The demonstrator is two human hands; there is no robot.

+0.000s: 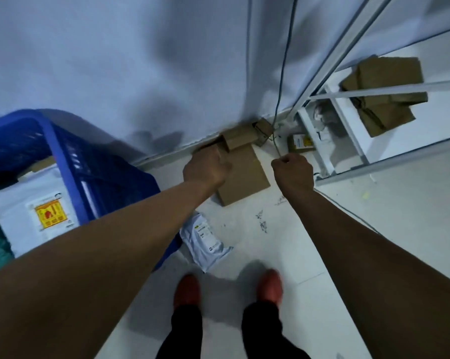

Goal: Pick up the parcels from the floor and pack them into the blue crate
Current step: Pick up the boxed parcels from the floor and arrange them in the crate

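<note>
- The flat brown cardboard parcel (pixel 244 174) lay on the white tiled floor (pixel 374 255) at twelve o'clock from my feet, its far edge against the pale wall (pixel 115 60).
- My left hand (pixel 205 168) covered its ten o'clock corner, back toward the camera. The fingers were out of sight, so I could not tell whether they gripped the edge or only rested on it.
- My right hand (pixel 292 172) hung at the parcel's three o'clock, curled into a fist. The thin green cable (pixel 283 73) ran into it, so I judged it was pinching that cable aside.
- The blue plastic lattice crate (pixel 63 161) stood at nine o'clock, with a white padded parcel bearing a yellow label (pixel 24 203) already inside.
- A grey plastic mailer bag (pixel 205 239) waited near my feet, by the crate's corner.
- To do this lift well, I judged:
  - hook the fingers under the edge by the wall;
  - tip the parcel up first;
  - keep the cable off the cardboard;
  - carry it flat to nine o'clock.
</note>
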